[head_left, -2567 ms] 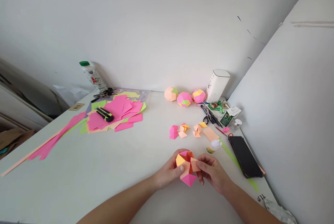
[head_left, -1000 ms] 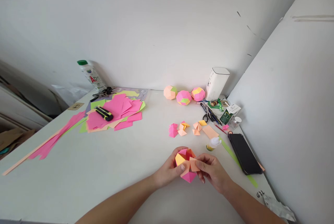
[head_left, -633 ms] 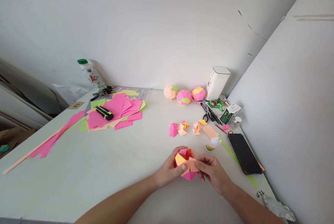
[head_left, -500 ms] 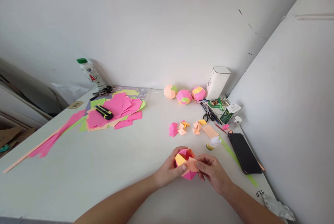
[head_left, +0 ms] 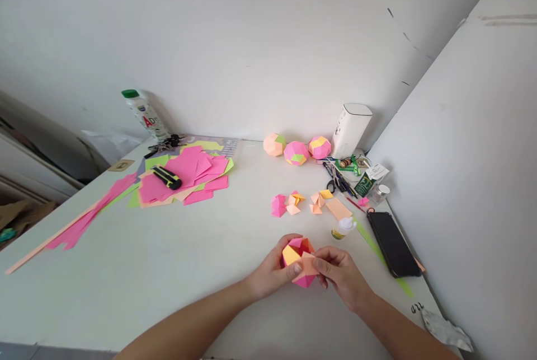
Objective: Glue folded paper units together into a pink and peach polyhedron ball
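Observation:
An open-topped folded paper ball (head_left: 305,279), in pink, yellow and peach, is between my hands near the table's front edge. My left hand (head_left: 272,267) is wrapped round its left side, thumb pressed on a peach face. The fingers of my right hand (head_left: 338,270) pinch a peach flap at its right edge. Beyond them lie small folded paper pieces: a pink one (head_left: 278,205), a peach and yellow one (head_left: 295,203) and another peach one (head_left: 317,202). A small white glue bottle (head_left: 343,228) lies tilted just past my right hand, by a flat peach strip (head_left: 339,209).
Three finished-looking paper balls (head_left: 296,153) sit by the wall beside a white container (head_left: 351,130). Scissors (head_left: 331,181), pens and a black phone (head_left: 393,243) line the right. Leftward are pink paper sheets (head_left: 188,172), a utility knife (head_left: 166,177) and a white bottle (head_left: 146,116).
Both hands keep the same hold on the paper ball, with hardly any movement. The camera view has shifted very slightly.

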`<state>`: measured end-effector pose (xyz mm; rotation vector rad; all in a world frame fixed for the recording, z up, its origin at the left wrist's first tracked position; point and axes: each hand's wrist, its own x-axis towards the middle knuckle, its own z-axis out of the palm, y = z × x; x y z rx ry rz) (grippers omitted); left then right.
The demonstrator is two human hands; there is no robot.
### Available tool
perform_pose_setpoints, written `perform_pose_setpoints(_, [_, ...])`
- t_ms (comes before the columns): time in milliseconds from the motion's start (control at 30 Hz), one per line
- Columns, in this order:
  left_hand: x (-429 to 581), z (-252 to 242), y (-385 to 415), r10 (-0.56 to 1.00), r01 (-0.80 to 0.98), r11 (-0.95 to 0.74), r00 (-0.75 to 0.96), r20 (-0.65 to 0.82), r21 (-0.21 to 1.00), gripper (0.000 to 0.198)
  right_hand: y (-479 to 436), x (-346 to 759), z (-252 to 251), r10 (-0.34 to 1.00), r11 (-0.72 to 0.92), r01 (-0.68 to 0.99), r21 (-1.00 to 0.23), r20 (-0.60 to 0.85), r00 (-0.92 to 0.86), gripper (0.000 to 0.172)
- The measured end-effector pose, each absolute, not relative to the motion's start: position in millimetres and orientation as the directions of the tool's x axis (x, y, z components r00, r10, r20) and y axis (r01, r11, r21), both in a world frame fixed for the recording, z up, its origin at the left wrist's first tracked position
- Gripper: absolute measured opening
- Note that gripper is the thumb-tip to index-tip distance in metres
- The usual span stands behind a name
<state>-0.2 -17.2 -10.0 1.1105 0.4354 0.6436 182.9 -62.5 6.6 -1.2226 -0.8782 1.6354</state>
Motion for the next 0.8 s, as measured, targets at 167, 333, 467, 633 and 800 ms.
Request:
perform_pose_setpoints(167, [-0.6, -10.9, -17.9, 0.661, -0.261, 0.314, 0.75, -0.013, 0.913, 0.055, -63.4, 182.9, 6.4, 0.941, -0.336, -0.23, -0.913, -0.316, -0.12, 0.026])
perform_pose_setpoints(333, [-1.5, -10.8, -18.0, 0.657, -0.245, 0.323, 0.753, -0.03, 0.914, 0.055, -63.5, 182.0, 8.3, 0.946, -0.323, -0.212, -0.922, -0.306, -0.109, 0.025])
perform_pose_setpoints(467, [-1.9, -10.3, -17.4, 0.651, -0.242, 0.33, 0.758, -0.034, 0.912, 0.055, -64.2, 182.3, 8.1, 0.952, -0.3, -0.196, -0.933, -0.282, -0.114, 0.023])
perform_pose_setpoints(633, [-2.1, -11.3, -18.0, 0.649, -0.247, 0.329, 0.76, -0.029, 0.911, 0.054, -65.9, 183.0, 7.3, 0.959, -0.275, -0.174, -0.946, -0.257, -0.118, 0.022])
perform_pose_setpoints(800, [-1.6, -10.4, -18.4, 0.656, -0.248, 0.321, 0.754, -0.025, 0.914, 0.053, -65.3, 183.0, 7.8, 0.965, -0.251, -0.135, -0.959, -0.236, -0.115, 0.021])
